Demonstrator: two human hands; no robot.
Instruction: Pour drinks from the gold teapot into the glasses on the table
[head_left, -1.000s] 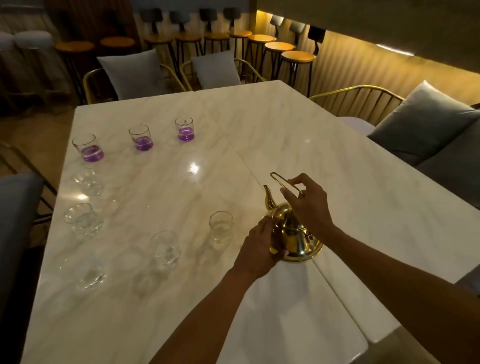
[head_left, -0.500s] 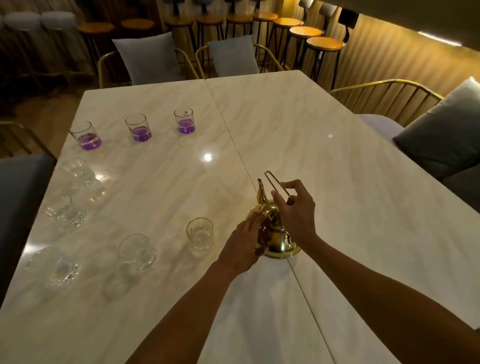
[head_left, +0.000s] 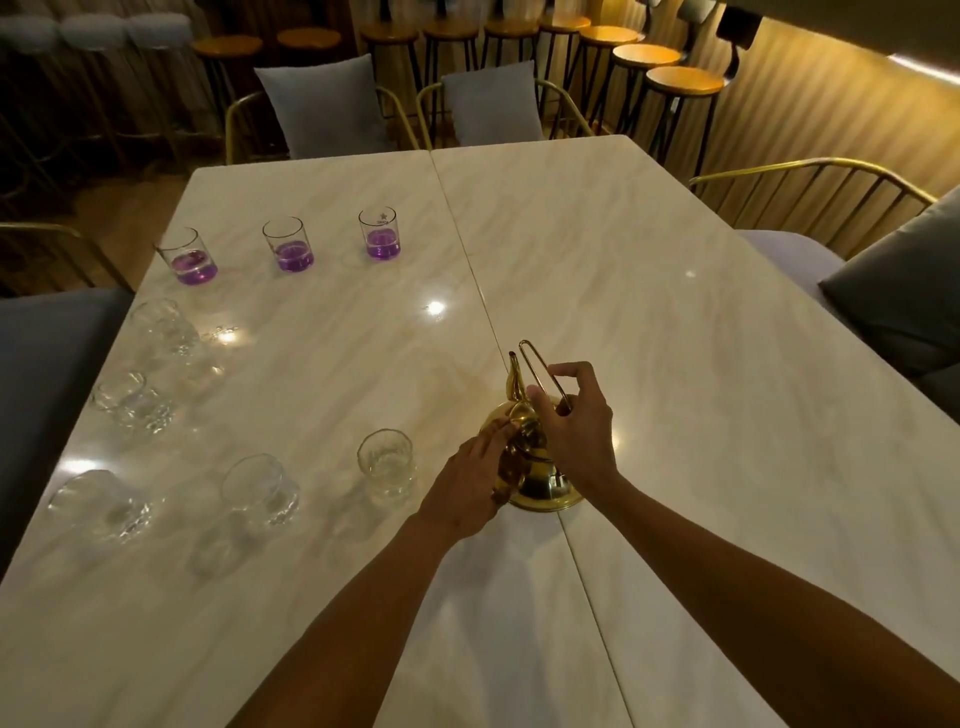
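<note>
The gold teapot (head_left: 540, 480) stands upright on the seam of the marble table (head_left: 649, 322), spout pointing away from me. My right hand (head_left: 576, 431) pinches its raised wire handle. My left hand (head_left: 470, 486) lies flat against the pot's left side and lid. Just left of the pot stands an empty clear glass (head_left: 387, 465). More empty faceted glasses sit further left, such as one (head_left: 260, 491) and another (head_left: 98, 504). Three straight glasses with purple drink stand in a far row: one on the left (head_left: 189, 257), a middle one (head_left: 291, 245) and one on the right (head_left: 380, 235).
Gold-framed chairs with grey cushions (head_left: 322, 106) ring the table, one close at the right (head_left: 904, 296) and a grey seat (head_left: 47, 358) at the left. Bar stools (head_left: 683, 83) line the far wall.
The view has shifted so the pot and glasses sit lower and more central. Both hands stay on the teapot, which remains on the table; my left fingers have slid up toward the lid.
</note>
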